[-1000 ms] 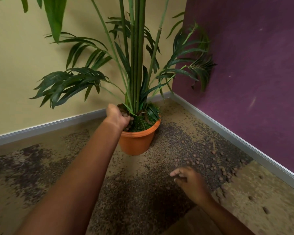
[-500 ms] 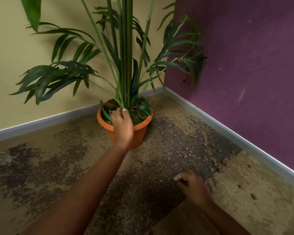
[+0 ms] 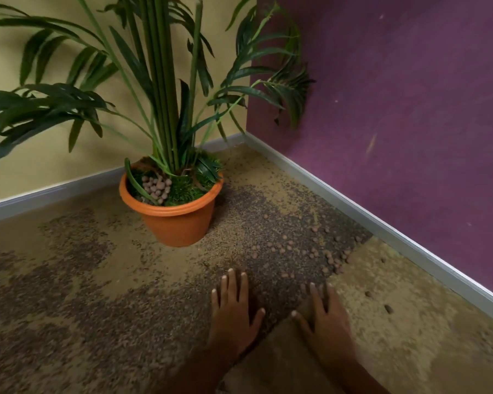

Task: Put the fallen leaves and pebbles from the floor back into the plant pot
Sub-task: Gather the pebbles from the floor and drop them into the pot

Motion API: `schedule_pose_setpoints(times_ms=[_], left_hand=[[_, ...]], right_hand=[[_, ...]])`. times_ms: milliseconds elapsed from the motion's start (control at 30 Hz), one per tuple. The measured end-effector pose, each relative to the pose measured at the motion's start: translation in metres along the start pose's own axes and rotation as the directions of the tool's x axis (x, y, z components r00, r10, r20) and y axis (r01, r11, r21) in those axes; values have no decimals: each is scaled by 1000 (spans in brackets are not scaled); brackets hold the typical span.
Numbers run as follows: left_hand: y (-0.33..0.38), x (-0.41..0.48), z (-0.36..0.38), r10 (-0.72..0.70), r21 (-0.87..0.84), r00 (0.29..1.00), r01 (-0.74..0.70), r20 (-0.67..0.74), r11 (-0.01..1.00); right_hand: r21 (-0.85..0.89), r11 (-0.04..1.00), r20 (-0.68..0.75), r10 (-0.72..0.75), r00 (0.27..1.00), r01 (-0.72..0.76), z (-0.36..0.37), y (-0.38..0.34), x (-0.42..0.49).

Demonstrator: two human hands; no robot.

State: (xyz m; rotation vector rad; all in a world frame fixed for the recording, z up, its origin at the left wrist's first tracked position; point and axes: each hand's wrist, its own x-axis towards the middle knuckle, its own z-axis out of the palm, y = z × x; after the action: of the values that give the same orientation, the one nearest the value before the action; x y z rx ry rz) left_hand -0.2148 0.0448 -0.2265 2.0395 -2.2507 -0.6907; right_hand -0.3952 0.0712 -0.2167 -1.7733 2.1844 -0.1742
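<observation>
I see both hands low over the carpet (image 3: 83, 294), palms down. The left hand (image 3: 234, 308) has straight fingers, a little spread, and it holds nothing. The right hand (image 3: 326, 315) is beside it but apart, also with straight spread fingers and nothing in it; it is blurred. I cannot tell if the palms press on the carpet or only hover. The loose pebbles (image 3: 310, 251) lie just beyond the right fingertips, in a band that runs across toward the purple wall (image 3: 410, 109). The orange plant pot (image 3: 180, 226) stands upright in the corner, mouth up, with its stems vertical. A heap of pebbles (image 3: 157, 189) is inside at its left side.
</observation>
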Motion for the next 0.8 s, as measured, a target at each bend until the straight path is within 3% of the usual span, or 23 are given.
schedule_pose_setpoints(times_ms=[267,533,800], left_hand=[[10,23,13,-9,109,1000,11,-12,994],[11,75,-6,59,-4,998,-60,-12,998],[16,108,-20,208,-54,977,-205,43,977]], right_hand=[[-65,998,-31,-14,999,12,13,2,21],[-103,969,16,-225,974,225,8,-21,68],[-76,949,95,-299,949,307,8,-34,128]])
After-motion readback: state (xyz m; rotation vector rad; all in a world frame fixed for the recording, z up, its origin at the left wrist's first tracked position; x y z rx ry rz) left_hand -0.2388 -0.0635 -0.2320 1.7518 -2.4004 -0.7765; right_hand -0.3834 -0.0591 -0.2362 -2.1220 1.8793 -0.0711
